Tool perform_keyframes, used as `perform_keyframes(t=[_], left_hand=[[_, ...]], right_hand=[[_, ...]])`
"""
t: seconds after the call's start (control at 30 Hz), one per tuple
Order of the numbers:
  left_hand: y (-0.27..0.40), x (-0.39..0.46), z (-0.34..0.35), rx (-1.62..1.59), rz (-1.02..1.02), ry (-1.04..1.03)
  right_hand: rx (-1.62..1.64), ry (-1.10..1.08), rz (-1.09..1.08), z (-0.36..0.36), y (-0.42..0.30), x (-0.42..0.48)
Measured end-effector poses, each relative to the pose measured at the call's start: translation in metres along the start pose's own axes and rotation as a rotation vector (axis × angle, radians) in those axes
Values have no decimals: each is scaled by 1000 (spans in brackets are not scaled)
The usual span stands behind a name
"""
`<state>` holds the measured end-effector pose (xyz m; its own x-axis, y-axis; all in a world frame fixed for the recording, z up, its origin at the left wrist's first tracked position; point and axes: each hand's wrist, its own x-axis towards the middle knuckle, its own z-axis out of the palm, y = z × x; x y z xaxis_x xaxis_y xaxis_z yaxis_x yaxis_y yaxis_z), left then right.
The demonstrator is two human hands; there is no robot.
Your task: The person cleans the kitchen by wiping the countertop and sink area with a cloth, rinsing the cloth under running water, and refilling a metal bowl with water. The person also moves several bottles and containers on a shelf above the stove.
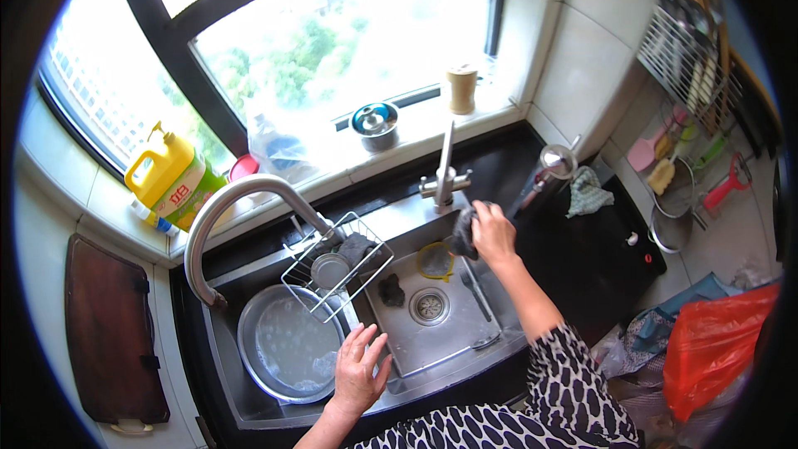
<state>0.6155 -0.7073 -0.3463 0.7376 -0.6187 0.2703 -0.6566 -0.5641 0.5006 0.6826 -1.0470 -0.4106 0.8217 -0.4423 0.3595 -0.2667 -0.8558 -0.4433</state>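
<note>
My right hand [494, 236] grips a dark grey cloth or scouring pad [463, 234] at the right rim of the stainless steel sink [458, 349]. My left hand [360, 366], empty with fingers apart, hovers near the divider between the two bowls. Just left of it, a round metal basin [293, 337] of cloudy, sudsy water sits in the left bowl. The right bowl holds a yellow-rimmed mesh strainer [435, 260], a dark scrap of material [391, 290], a dark-handled utensil [477, 293] and a drain [429, 306]. A long thin utensil [485, 342] lies along its front side.
A wire rack [374, 271] holding a round metal cup [330, 271] and grey cloth [358, 248] straddles the divider. The curved faucet [199, 243] arches over the left bowl. A yellow detergent jug [174, 178] and metal pot [374, 128] stand on the windowsill. A cloth [588, 192] lies right.
</note>
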Motion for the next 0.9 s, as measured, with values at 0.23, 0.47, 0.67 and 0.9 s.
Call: perform_keyframes(t=[0.23,0.47,0.67,0.9], left_hand=[[23,-13,-4,54,16,-68],[32,-27,8,23,3,-116],[43,-9,23,-154,67,-174],[58,96,65,-359,-57,-205]], right_hand=[[-190,-28,20,44,26,1],[-146,-141,146,-45,55,-128],[262,-184,405,-123,72,-186],[531,115,294,-137,78,-128]])
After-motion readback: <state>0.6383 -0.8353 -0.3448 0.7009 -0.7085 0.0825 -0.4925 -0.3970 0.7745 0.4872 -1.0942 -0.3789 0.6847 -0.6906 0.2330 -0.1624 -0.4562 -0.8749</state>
